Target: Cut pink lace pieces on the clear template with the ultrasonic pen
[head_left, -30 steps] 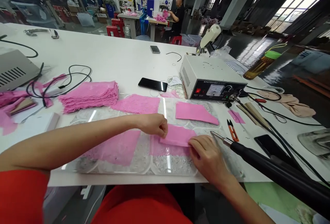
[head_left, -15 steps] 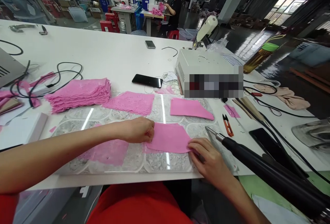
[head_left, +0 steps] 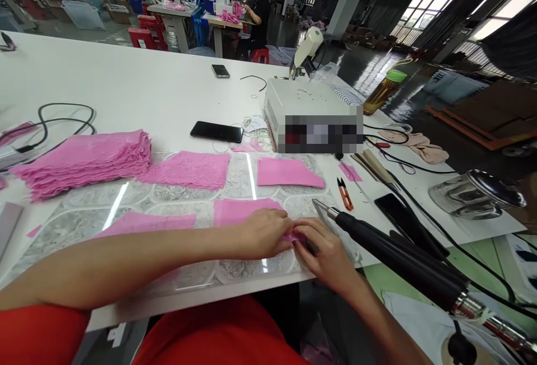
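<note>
A pink fabric piece lies on the clear, marbled-looking mat, partly hidden under my left hand and forearm. My left hand is closed over the fabric's right corner, its fingers curled down. Right beside it, my right hand pinches the same corner between thumb and fingers; the two hands nearly touch. Another pink sheet shows behind my left forearm. Beyond my hands lie a smooth pink piece and a lacy pink piece, the latter beside a thick pink fabric stack.
A black pen-like tool on a cable slants in from the right, its metal tip near my right hand. Orange thread snips, a black phone and a grey box unit stand around the mat. Farther off, a person sits at a sewing machine.
My left hand has moved right, from the fabric's left edge to its right corner beside my right hand. My right hand stays at that corner. The camera has turned rightward.
</note>
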Demonstrator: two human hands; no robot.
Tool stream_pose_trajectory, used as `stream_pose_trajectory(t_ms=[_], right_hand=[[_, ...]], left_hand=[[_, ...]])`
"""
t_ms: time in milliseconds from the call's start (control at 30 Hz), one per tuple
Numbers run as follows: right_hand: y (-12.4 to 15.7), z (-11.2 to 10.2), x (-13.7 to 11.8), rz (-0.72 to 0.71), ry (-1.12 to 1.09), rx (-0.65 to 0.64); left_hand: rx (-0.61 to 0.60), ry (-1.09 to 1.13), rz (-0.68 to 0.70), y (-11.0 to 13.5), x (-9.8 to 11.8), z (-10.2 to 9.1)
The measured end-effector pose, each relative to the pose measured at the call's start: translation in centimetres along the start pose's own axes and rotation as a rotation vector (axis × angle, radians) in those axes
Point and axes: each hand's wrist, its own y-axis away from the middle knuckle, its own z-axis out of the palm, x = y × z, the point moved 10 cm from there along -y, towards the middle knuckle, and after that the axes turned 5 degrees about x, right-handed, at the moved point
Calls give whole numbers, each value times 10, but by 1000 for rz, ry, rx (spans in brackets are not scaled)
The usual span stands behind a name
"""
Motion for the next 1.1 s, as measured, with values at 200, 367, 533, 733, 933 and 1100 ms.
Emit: stream_pose_trajectory(t_ms=[200,367,533,733,933,1100], right_hand=[[0,-9,0,-52,18,57],[3,-12,4,-62,52,71],[4,-13,5,-71,58,83],[6,-15,6,-54,45,107],[6,-14,8,-48,43,113],[7,-16,9,-48,45,126]], left_hand=[[25,145,-48,-4,-12,-3],[17,273,-73,-6,-17,-6],[0,366,-96,-7,-18,-7],[-13,430,-160,-8,-24,-2],[-20,486,-240,-7,-29,3],[-32,529,-301,-6,-31,3]])
